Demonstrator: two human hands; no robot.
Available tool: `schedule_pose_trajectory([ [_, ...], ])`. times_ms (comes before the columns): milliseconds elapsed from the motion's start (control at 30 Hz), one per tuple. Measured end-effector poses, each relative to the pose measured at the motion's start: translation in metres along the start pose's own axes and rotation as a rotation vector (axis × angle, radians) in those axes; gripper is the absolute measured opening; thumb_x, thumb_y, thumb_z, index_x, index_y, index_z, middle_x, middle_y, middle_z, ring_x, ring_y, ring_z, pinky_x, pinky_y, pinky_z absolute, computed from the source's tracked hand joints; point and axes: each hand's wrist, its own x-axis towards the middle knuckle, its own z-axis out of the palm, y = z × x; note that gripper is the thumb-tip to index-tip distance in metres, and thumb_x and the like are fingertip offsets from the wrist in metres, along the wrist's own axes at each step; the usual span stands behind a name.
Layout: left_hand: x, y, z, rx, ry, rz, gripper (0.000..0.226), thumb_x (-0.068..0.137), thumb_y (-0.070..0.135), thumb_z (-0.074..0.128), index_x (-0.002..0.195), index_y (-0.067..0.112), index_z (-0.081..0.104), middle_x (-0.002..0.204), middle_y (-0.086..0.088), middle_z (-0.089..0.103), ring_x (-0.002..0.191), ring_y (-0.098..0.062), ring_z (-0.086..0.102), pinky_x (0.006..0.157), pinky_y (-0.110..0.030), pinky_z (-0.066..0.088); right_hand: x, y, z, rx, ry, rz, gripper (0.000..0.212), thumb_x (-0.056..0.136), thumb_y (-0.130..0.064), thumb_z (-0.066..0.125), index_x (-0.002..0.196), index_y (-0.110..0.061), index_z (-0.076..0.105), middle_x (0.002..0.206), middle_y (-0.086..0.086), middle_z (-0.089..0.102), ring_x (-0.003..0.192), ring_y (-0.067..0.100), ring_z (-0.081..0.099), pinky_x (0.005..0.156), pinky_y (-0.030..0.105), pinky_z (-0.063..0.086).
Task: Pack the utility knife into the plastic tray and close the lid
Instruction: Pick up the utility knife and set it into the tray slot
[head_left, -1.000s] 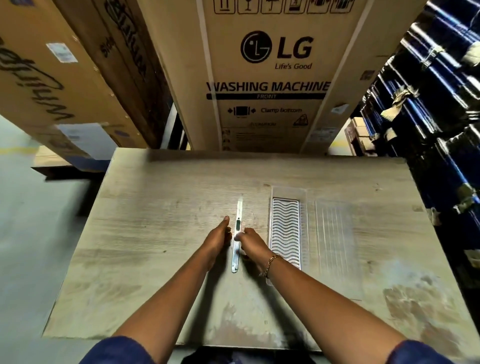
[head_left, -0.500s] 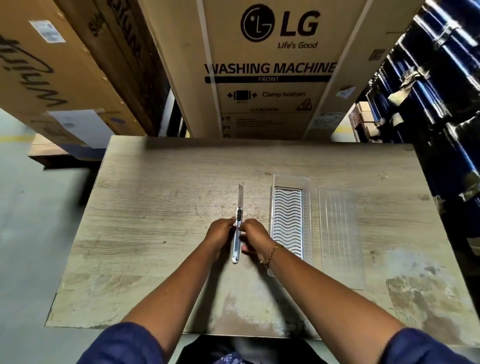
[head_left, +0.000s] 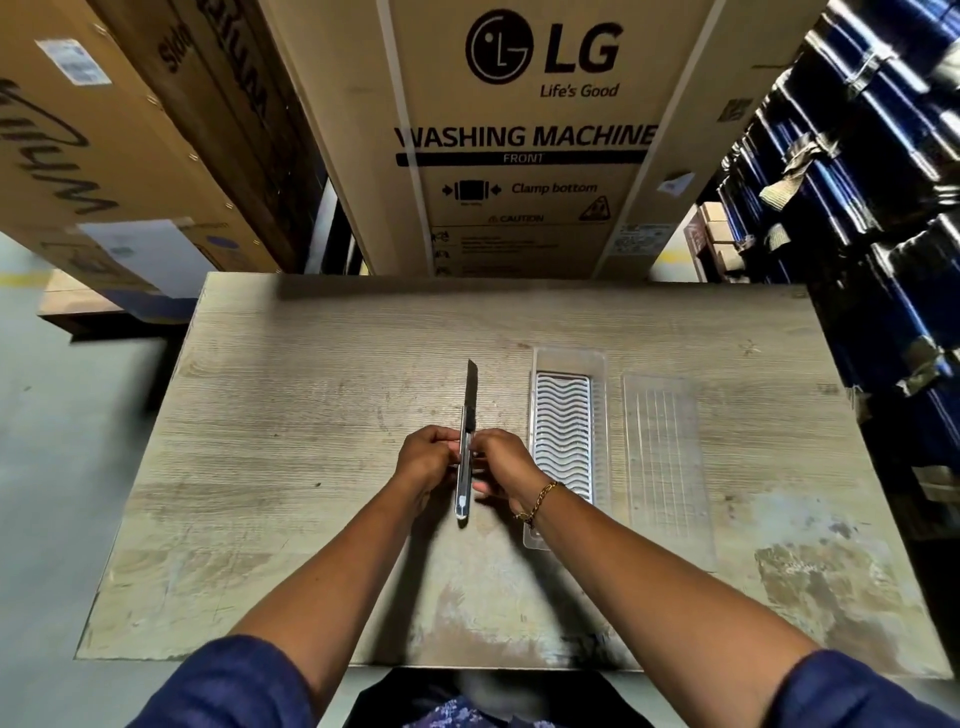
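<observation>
A slim silver utility knife (head_left: 466, 467) with its dark blade extended away from me is held just above the wooden table (head_left: 291, 467). My left hand (head_left: 428, 460) grips the knife body from the left. My right hand (head_left: 506, 467), with a gold bracelet on the wrist, grips it from the right. To the right of the hands lies the clear plastic tray (head_left: 566, 441) with a white wavy-patterned insert. Its clear ribbed lid (head_left: 662, 457) lies flat on the table beside the tray, further right.
Large cardboard appliance boxes (head_left: 519, 135) stand against the table's far edge and to the left. Dark blue wrapped goods (head_left: 857, 208) are stacked along the right side. The grey floor (head_left: 52, 467) lies to the left of the table.
Both hands have closed round the knife and raised it off the table; the blade now sticks out further and looks dark. The camera has tilted down slightly.
</observation>
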Motion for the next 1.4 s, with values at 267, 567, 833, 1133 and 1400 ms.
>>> schedule_pose_trajectory([
  [267,-0.009,0.032,-0.001,-0.058,-0.041,0.06,0.027,0.094,-0.011,0.053,0.093,0.008,0.073,0.08,-0.01,0.073,0.061,-0.016,0.071,0.068,-0.038,0.063,-0.006,-0.032,-0.011,0.098,-0.008,-0.114,0.01,0.095,-0.008,0.054,0.1,-0.011,0.062,0.074,-0.001,0.075,0.058,0.015,0.07,0.041,0.02,0.049],
  [567,-0.026,0.063,0.007,-0.102,-0.124,0.195,0.026,0.096,-0.008,0.054,0.116,-0.003,0.069,0.09,-0.012,0.073,0.058,-0.005,0.074,0.048,-0.022,0.057,0.001,-0.061,-0.025,-0.013,0.053,-0.194,0.012,0.094,-0.031,0.065,0.088,-0.02,0.065,0.085,-0.001,0.07,0.065,0.015,0.061,0.046,0.021,0.045],
  [833,-0.033,0.076,0.012,-0.08,-0.17,0.206,0.025,0.097,-0.003,0.056,0.118,-0.002,0.07,0.106,-0.019,0.076,0.064,-0.01,0.076,0.052,-0.026,0.058,0.003,-0.081,-0.033,-0.009,0.068,-0.254,0.019,0.094,-0.033,0.066,0.084,-0.018,0.065,0.087,0.005,0.07,0.079,0.025,0.063,0.052,0.026,0.047],
  [1133,-0.038,0.081,0.016,-0.072,-0.16,0.203,0.026,0.095,-0.003,0.059,0.118,0.0,0.071,0.102,-0.014,0.074,0.071,-0.01,0.073,0.051,-0.026,0.058,0.002,-0.078,-0.041,0.0,0.072,-0.27,0.007,0.094,-0.02,0.067,0.087,-0.021,0.067,0.085,0.0,0.071,0.078,0.019,0.067,0.053,0.024,0.05],
  [1400,-0.038,0.085,0.018,-0.093,-0.15,0.2,0.02,0.094,0.0,0.062,0.1,0.013,0.076,0.08,0.002,0.077,0.075,-0.01,0.075,0.057,-0.027,0.058,-0.008,-0.066,-0.045,0.078,0.021,-0.279,0.015,0.095,-0.006,0.064,0.109,-0.006,0.066,0.094,0.008,0.071,0.067,0.01,0.073,0.05,0.03,0.06],
])
